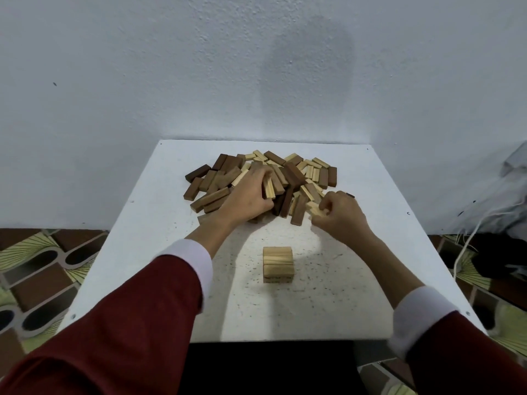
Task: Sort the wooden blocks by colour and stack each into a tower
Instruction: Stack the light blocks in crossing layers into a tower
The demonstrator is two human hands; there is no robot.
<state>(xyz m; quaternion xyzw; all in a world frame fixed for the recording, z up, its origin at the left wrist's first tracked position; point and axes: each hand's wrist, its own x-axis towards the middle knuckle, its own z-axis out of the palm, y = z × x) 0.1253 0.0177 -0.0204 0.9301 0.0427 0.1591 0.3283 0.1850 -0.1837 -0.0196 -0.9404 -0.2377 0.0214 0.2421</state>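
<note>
A low tower of pale blocks [278, 264] stands on the white desk [137, 223], nearer than the mixed pile [256, 181]. The left hand [248, 199] grips a pale block [268, 189] in that pile; the right hand [340, 216] pinches another light block [316, 210] at its edge.

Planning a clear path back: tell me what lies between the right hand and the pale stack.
Only bare white table separates the right hand from the pale stack, head view.
</note>
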